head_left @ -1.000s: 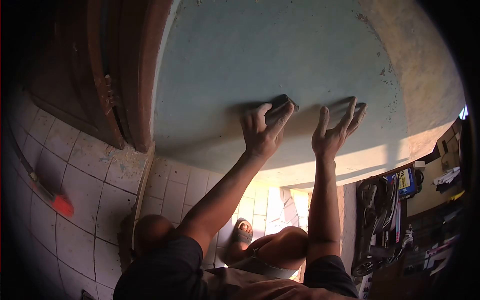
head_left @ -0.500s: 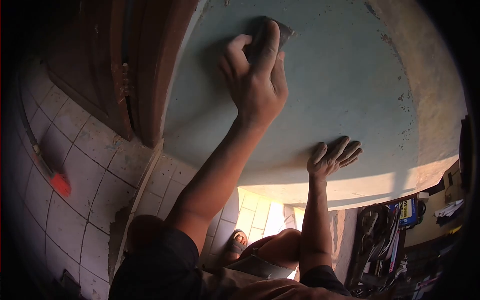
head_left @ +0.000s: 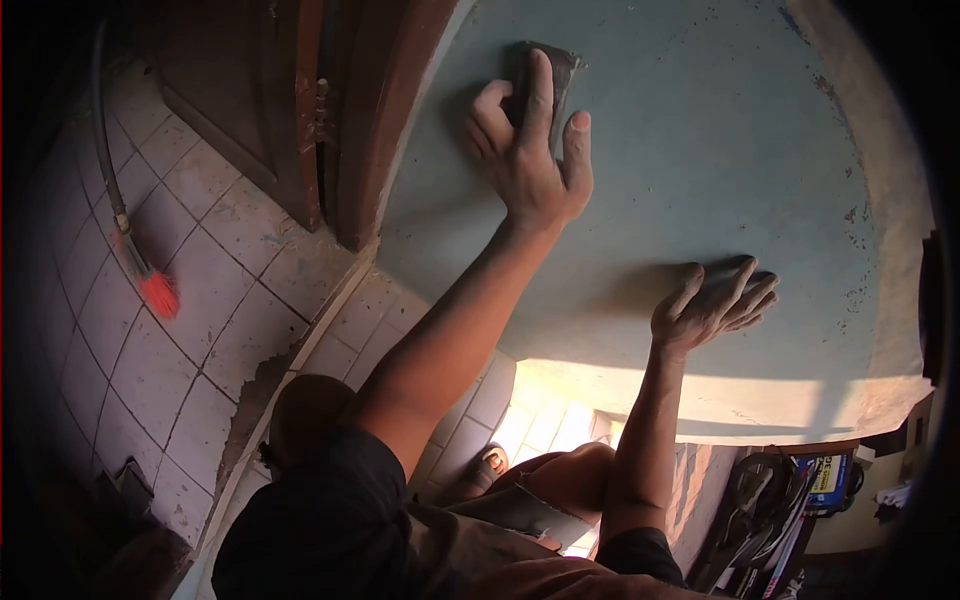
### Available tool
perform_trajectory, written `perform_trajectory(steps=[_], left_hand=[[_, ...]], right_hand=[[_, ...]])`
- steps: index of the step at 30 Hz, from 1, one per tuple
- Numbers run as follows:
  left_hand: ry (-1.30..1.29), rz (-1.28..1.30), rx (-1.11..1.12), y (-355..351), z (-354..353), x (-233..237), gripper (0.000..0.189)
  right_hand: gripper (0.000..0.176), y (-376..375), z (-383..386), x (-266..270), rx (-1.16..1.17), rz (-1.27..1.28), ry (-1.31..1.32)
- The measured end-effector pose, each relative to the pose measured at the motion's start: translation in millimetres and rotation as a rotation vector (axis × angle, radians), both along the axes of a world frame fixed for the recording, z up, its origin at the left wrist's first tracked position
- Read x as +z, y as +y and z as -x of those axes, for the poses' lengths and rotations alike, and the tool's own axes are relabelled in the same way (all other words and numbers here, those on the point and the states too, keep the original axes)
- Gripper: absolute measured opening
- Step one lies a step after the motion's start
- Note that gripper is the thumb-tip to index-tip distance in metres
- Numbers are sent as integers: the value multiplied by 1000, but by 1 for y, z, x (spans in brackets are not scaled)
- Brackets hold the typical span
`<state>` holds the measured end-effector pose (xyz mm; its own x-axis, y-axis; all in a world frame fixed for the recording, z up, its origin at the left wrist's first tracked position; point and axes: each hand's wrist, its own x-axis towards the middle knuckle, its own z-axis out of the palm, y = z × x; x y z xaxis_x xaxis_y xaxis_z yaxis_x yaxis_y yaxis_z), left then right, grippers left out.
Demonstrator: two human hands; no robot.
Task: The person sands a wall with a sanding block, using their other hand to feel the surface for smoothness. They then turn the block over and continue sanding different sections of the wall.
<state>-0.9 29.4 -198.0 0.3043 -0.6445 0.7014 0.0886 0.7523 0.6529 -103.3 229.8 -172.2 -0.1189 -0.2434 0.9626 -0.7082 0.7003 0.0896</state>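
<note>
Against the blue-green wall [head_left: 680,150], my left hand [head_left: 532,150] grips a dark rectangular block [head_left: 562,75] near the top, close to the brown door frame. Its index finger lies stretched along the block and the thumb is spread to the side. Lower down and to the right, my right hand [head_left: 712,300] rests on the same wall with fingers spread and nothing in it. Both hands look dusty.
A brush with red bristles [head_left: 158,292] lies on the tiled floor [head_left: 210,270] at the left. A brown wooden door [head_left: 230,110] stands beyond the step. Stacked items and cables [head_left: 760,500] are at the lower right.
The view has shifted, so the wall and door appear further right. My left hand's thumb has spread away from the block. My right hand stays on the wall, its fingers apart.
</note>
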Motion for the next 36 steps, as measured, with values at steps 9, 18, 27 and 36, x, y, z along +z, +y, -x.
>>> perform_trajectory(steps=[9,18,27,36], left_hand=[[-17,54,-104,-12,-10,19,50],[-176,110,-97,84,32,-116,61],[-103,141,-126,65,37,-147,63],[-35,-73,7,21,20,-55,60]], right_hand=[[64,-8,7,8,88,-129,132],[61,-28,6,-29,72,-74,206],[58,-43,-9,-36,119,16,138],[57,-49,-7,-41,66,-47,199]])
